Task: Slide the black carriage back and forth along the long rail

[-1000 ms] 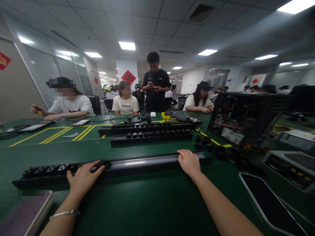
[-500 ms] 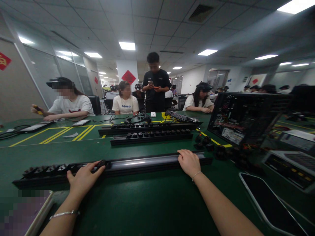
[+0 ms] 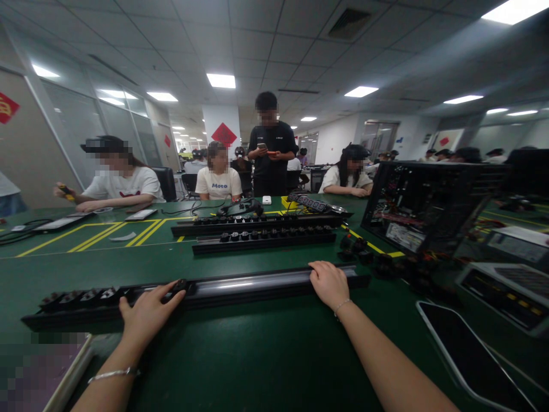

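My left grip spreads over a block in the rail, which lies toward six o'clock on the counter; I cannot tell if it pinches. My right grip closes over the rail's three o'clock end, presumably steadying it.

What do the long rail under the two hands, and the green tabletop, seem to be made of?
Long rail: probably metal, since its inner channel is smooth grey with bright reflections; the outer walls look black, painted or anodised, though plastic is possible.
Green tabletop: perhaps rubber or vinyl covering, or paint, as it looks smooth, evenly coloured and faintly shiny.
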### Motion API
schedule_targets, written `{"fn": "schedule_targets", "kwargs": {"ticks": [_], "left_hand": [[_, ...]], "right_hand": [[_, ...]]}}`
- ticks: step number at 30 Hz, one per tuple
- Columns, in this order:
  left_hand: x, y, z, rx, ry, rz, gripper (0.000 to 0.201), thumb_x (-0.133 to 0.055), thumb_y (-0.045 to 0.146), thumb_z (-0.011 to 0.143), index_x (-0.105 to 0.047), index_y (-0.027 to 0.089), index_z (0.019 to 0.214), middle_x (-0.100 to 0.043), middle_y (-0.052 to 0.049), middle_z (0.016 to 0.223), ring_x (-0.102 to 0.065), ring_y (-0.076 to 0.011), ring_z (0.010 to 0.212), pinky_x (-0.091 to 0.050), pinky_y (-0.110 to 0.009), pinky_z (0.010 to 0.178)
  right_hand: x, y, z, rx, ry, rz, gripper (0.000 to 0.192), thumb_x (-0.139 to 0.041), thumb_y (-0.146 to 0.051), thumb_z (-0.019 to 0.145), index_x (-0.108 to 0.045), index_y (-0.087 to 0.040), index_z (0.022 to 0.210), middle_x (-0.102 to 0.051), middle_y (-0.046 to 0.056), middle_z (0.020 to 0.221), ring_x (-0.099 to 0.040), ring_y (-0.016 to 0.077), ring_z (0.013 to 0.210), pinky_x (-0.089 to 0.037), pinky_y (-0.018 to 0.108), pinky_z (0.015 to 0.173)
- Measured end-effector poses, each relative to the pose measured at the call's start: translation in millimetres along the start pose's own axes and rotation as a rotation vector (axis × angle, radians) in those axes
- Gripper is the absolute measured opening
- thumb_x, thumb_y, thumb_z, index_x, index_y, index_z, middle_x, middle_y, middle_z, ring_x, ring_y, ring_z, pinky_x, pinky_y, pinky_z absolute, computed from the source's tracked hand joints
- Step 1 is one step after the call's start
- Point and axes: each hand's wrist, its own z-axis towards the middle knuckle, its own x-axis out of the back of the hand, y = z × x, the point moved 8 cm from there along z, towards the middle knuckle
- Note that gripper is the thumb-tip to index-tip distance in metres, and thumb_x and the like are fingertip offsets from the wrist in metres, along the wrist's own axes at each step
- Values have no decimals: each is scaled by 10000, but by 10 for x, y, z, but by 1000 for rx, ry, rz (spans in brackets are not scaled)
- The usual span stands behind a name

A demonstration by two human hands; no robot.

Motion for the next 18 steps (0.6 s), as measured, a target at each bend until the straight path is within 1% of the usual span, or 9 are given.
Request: {"fn": "schedule_targets", "kwargs": {"ticks": [3, 5, 7, 9, 10, 13, 18], "left_hand": [[-5, 4, -6, 1, -13, 11, 514, -332, 564, 796, -580, 302, 1161, -605, -98, 1194, -447, -357, 1187, -20, -689, 989], [0, 25, -11, -8, -10, 21, 518, -333, 560, 793, -573, 298, 1170, -608, -90, 1190, -456, -342, 1186, -53, -659, 1011], [-6, 68, -18, -34, -19, 29, 536, -343, 552, 788, -562, 271, 1189, -612, -86, 1188, -477, -303, 1175, -155, -568, 1040], [-16, 110, -26, -56, -32, 35, 565, -350, 548, 782, -547, 234, 1209, -615, -90, 1184, -499, -270, 1157, -263, -468, 1017], [-19, 126, -29, -62, -36, 37, 577, -351, 549, 779, -541, 223, 1215, -617, -90, 1181, -508, -263, 1148, -296, -441, 997], [-17, 150, -30, -71, -30, 43, 581, -349, 553, 776, -541, 222, 1213, -624, -83, 1172, -521, -259, 1134, -327, -419, 967], [-21, 129, -15, -68, -17, 35, 581, -344, 570, 770, -548, 244, 1206, -642, -76, 1141, -539, -264, 1111, -331, -420, 957]], "right_hand": [[-3, 1, 2, 6, 17, -11, 382, -336, -252, 833, -621, -252, 1089, -596, 9, 1190, -452, 173, 1147, -302, 351, 940], [-12, 5, 4, 4, 17, -19, 380, -342, -248, 831, -622, -254, 1088, -597, 10, 1188, -455, 172, 1143, -306, 349, 935], [-18, 5, 5, 6, 14, -20, 380, -342, -249, 832, -621, -257, 1090, -597, 13, 1187, -456, 173, 1141, -307, 349, 933], [-15, 6, 4, 5, 19, -20, 381, -340, -250, 834, -622, -259, 1090, -597, 16, 1188, -456, 176, 1141, -306, 349, 933], [-10, 6, 3, 3, 23, -21, 380, -340, -251, 835, -623, -260, 1087, -597, 16, 1189, -456, 176, 1142, -304, 349, 935], [-3, 7, -2, -2, 25, -23, 376, -343, -252, 833, -626, -261, 1080, -597, 14, 1190, -455, 177, 1144, -303, 351, 937], [0, 3, -7, 3, 26, -14, 377, -340, -254, 831, -624, -261, 1079, -599, 6, 1186, -460, 172, 1140, -303, 352, 937]]}}
